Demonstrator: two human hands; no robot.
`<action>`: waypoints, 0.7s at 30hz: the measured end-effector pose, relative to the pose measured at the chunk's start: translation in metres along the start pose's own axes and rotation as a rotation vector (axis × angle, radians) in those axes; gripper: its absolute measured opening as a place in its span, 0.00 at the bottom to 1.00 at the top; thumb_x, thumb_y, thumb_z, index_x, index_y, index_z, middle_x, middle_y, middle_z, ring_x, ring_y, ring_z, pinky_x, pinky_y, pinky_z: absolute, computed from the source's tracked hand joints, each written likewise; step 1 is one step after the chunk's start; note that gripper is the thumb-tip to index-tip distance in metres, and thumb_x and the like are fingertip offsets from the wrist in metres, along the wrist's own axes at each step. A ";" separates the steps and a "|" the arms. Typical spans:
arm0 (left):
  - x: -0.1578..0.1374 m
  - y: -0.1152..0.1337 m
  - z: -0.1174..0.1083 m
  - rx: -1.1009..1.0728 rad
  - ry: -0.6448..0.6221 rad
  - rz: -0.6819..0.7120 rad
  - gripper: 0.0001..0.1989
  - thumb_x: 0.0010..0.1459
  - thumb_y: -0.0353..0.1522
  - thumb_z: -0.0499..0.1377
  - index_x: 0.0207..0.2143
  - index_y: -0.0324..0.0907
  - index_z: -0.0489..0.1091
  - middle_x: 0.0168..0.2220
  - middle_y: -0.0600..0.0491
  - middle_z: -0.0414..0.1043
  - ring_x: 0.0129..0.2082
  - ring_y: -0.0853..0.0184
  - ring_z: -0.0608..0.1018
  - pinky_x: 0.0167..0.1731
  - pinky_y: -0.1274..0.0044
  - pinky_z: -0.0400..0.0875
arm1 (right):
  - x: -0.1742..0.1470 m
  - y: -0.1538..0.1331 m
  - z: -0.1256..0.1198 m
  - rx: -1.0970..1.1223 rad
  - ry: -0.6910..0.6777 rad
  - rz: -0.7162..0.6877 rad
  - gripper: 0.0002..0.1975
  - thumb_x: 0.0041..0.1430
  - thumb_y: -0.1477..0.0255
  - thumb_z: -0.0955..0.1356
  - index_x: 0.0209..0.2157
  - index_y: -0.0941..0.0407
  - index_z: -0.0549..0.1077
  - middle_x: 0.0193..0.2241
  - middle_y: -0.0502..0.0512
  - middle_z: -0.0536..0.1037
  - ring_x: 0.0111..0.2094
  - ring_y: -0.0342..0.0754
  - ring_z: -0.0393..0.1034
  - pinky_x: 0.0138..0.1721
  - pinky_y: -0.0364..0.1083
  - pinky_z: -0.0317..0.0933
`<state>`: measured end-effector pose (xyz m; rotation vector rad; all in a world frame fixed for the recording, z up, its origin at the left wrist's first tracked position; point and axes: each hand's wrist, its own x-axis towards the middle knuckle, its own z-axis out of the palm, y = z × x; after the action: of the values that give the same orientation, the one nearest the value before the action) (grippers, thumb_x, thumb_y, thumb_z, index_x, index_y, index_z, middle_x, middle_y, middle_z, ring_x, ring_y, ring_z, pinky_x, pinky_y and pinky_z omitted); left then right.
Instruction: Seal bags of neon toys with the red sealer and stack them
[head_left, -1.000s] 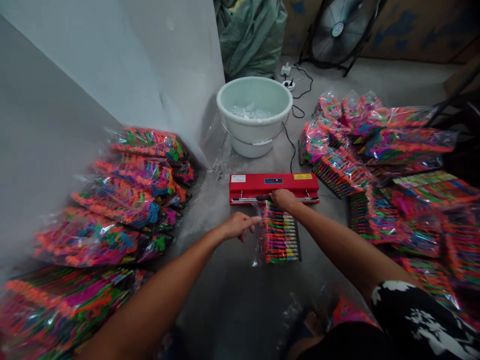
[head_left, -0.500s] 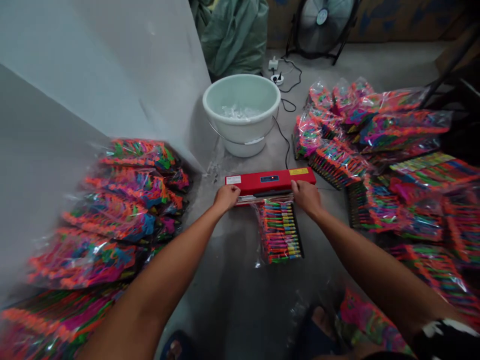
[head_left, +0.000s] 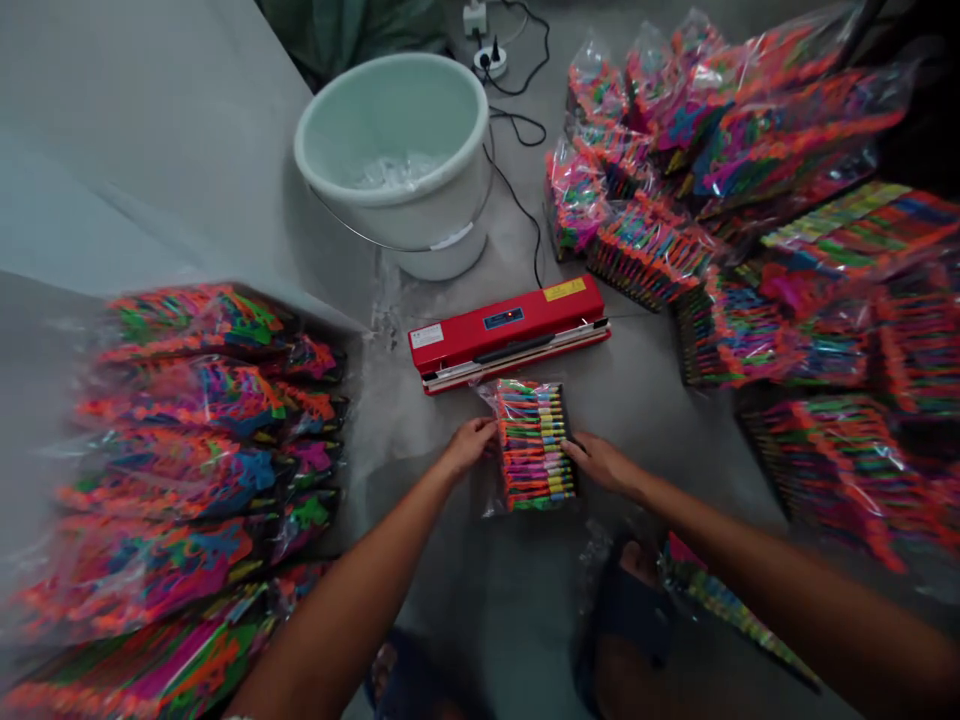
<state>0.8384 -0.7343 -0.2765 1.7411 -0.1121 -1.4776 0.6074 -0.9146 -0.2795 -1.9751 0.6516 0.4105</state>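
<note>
Nearest me, my sandals (head_left: 630, 620) stand on the grey floor (head_left: 517, 590), with one colourful bag (head_left: 727, 595) lying beyond the right one. Ahead, between my hands, is the clear bag of pen-like sticks (head_left: 534, 450). My left hand (head_left: 474, 443) pinches the film along its left side; my right hand (head_left: 596, 460) touches its right edge, though I can't tell how firmly it grips.

Half a second ago both my hands were at the red bag sealer (head_left: 480, 328) and the bag's top reached into it. Now they have come back to the bag, whose top lies just on my side of the sealer, apparently free. I take that to mean this bag's turn in the sealer is over, though the seam is too small to check.

Filled bags (head_left: 187, 400) crowd my left and more bags (head_left: 652, 245) my right. Past the sealer stands the pale bucket (head_left: 465, 200), then the power socket (head_left: 490, 62).
</note>
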 end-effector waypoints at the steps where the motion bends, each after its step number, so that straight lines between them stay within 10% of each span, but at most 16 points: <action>1: -0.004 -0.002 -0.003 0.019 -0.074 -0.045 0.26 0.51 0.51 0.68 0.41 0.39 0.74 0.34 0.50 0.78 0.30 0.68 0.78 0.30 0.79 0.70 | -0.013 0.004 0.009 0.004 -0.012 0.000 0.22 0.74 0.59 0.57 0.41 0.58 0.75 0.42 0.62 0.81 0.44 0.54 0.74 0.49 0.49 0.66; 4: -0.009 0.004 -0.020 0.073 -0.166 -0.134 0.26 0.45 0.45 0.73 0.42 0.40 0.75 0.36 0.49 0.79 0.34 0.65 0.79 0.33 0.77 0.71 | -0.052 0.010 0.036 0.059 -0.054 0.030 0.20 0.73 0.58 0.58 0.40 0.57 0.74 0.42 0.62 0.80 0.43 0.53 0.74 0.48 0.49 0.65; 10: 0.025 0.040 -0.019 -0.181 0.065 0.009 0.35 0.49 0.58 0.68 0.47 0.41 0.75 0.49 0.43 0.78 0.46 0.61 0.79 0.42 0.73 0.72 | -0.093 0.008 0.068 0.120 -0.108 0.085 0.19 0.72 0.61 0.58 0.40 0.56 0.74 0.42 0.62 0.82 0.42 0.54 0.76 0.46 0.48 0.65; 16: 0.041 0.052 0.036 -0.177 0.172 0.096 0.23 0.49 0.47 0.72 0.32 0.39 0.72 0.27 0.54 0.73 0.26 0.71 0.73 0.31 0.78 0.66 | -0.111 0.007 0.083 -0.002 -0.138 0.171 0.16 0.71 0.64 0.60 0.40 0.55 0.76 0.42 0.61 0.83 0.45 0.55 0.77 0.45 0.48 0.63; 21: 0.016 0.046 0.030 -0.290 0.087 0.144 0.22 0.47 0.45 0.74 0.33 0.39 0.71 0.27 0.55 0.72 0.27 0.71 0.75 0.36 0.75 0.74 | -0.129 0.004 0.087 -0.096 -0.198 0.208 0.15 0.70 0.66 0.61 0.42 0.55 0.78 0.45 0.62 0.83 0.48 0.57 0.78 0.46 0.49 0.62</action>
<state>0.8374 -0.7882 -0.2592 1.5263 0.0219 -1.2449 0.5006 -0.8039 -0.2540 -1.9317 0.7238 0.7665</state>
